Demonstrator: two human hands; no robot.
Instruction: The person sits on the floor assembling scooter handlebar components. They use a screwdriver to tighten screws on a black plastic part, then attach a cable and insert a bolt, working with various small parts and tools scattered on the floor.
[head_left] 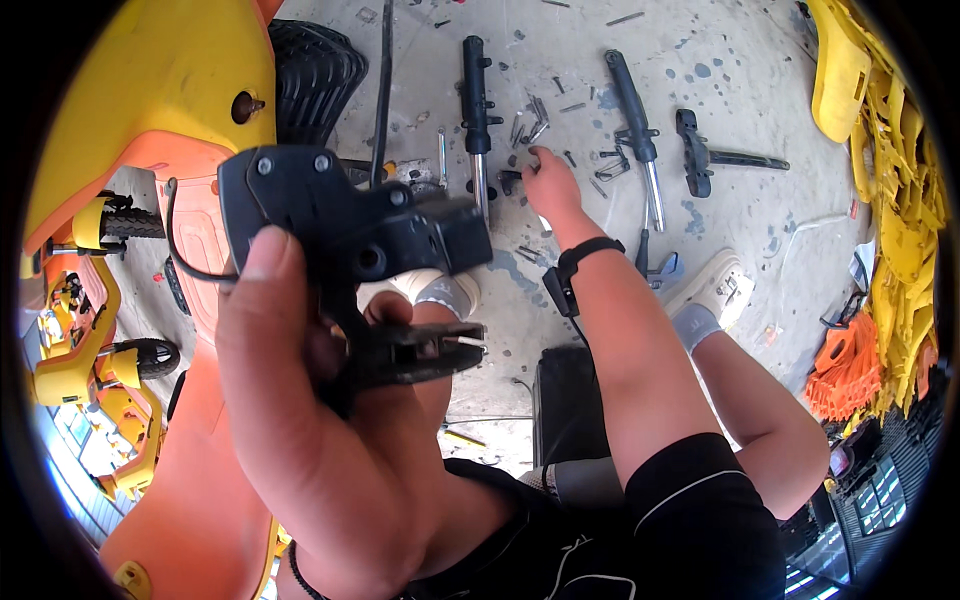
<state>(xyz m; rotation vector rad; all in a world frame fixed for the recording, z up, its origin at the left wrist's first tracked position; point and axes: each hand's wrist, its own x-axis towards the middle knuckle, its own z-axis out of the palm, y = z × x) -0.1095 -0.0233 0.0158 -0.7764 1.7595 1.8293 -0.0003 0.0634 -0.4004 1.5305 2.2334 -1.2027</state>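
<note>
Close to the camera, my left hand [285,330] is closed around a black brake caliper [340,220], its thumb pressed on the body. Two bolt heads show on its upper corner, and the pad slot [430,350] points right. From its left side runs a thin black hose [185,255]. Farther off, low over the floor, my right hand [552,188] is curled beside a cluster of loose bolts [535,118]. A small black part [508,181] lies at its fingers. What the right fingers hold is hidden.
Two fork legs [475,100] [632,115] and a black steering stem [697,153] lie on the concrete floor. To the left rises a yellow and orange vehicle body [165,90]. Yellow panels [905,230] are piled at right. A black box [568,405] stands between my legs.
</note>
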